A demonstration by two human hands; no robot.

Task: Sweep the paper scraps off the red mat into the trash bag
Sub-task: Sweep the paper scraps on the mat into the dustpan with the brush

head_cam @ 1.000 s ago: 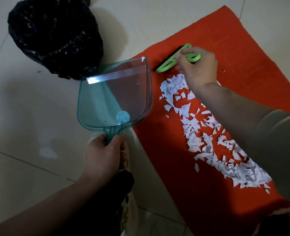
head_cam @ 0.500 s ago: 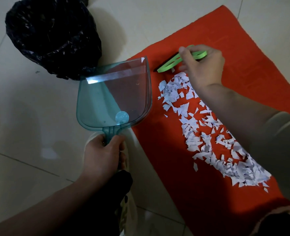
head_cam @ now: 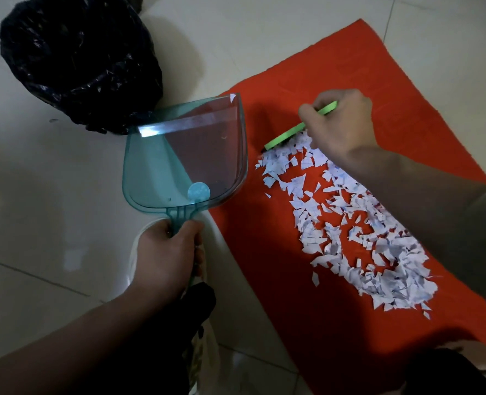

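- So, progress: early, by my read. Nearly all the paper scraps [head_cam: 350, 223] lie on the red mat [head_cam: 264, 309], in a long band from just below the brush toward the near right corner. None seen by the trash bag [head_cam: 79, 58].
- Dustpan [head_cam: 185, 161] is nearly bare: one white bit at its far right corner, nothing else visible inside.
- Left to do, prob.: gather the band, push it into the pan, tip pan into bag. Basically everything.
- Left hand [head_cam: 165, 258]: fingers wrapped round the pan's handle, pan pointing away from the person, its right side over the mat's left edge. Can't tell if it touches the floor [head_cam: 36, 195].
- Right hand [head_cam: 341, 124]: closed around a green brush [head_cam: 286, 135], set at the far end of the band and touching the first bits.
- Bag: black, thin crinkly plastic w/ glossy creases, rounded & lumpy. It stands on the floor just beyond the pan's lip, off the mat.
- Materials:
  - Scraps = thin white paper w/ faint blue marks, jagged triangles & slivers. Light, likely to flutter.
  - Mat = flat, matte red, fabric-like.
  - Pan = teal see-through hard plastic, shovel-shaped, raised rim, ribbed neck.
  - Brush = bright green back, dark bristles barely showing under its left tip.
  - Floor = pale glossy tiles, thin grout lines.
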